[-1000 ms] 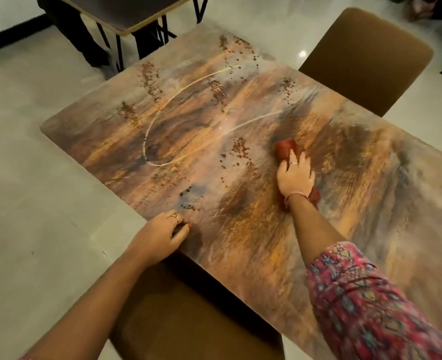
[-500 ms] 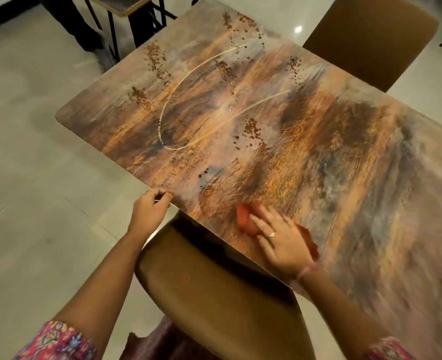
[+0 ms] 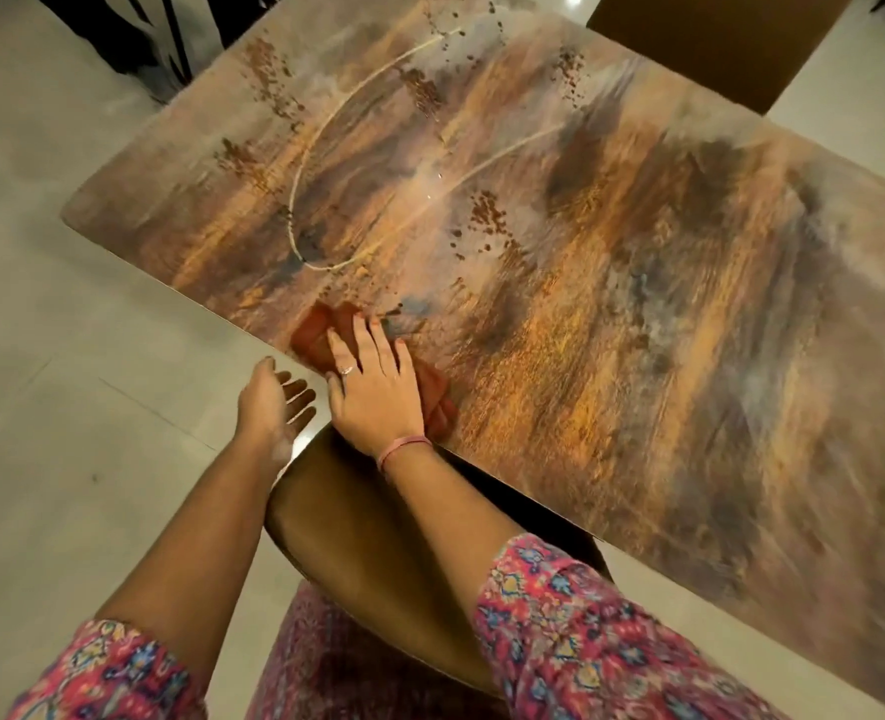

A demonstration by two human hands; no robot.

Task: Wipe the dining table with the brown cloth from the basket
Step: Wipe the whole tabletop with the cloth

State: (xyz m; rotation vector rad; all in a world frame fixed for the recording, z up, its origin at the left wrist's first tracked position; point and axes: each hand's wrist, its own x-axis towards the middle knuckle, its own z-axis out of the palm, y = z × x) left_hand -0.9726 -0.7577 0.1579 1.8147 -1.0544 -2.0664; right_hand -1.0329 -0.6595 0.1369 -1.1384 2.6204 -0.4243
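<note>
Table (image 3: 638,304) is huge and the cloth is tiny, so missed patches seem the main risk. Chair (image 3: 378,537) is tucked at the near edge. Right hand (image 3: 378,387) presses flat, fingers straight, on the cloth (image 3: 321,332) right at that edge; it could slide off. Left hand (image 3: 274,402) hangs loose below the edge, holding nothing, maybe to catch crumbs.

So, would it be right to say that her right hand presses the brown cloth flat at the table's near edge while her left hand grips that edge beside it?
Not quite. The right hand does press the brown cloth flat at the near edge of the table, but the head view shows the left hand open, palm up, just off that edge and gripping nothing.
</note>
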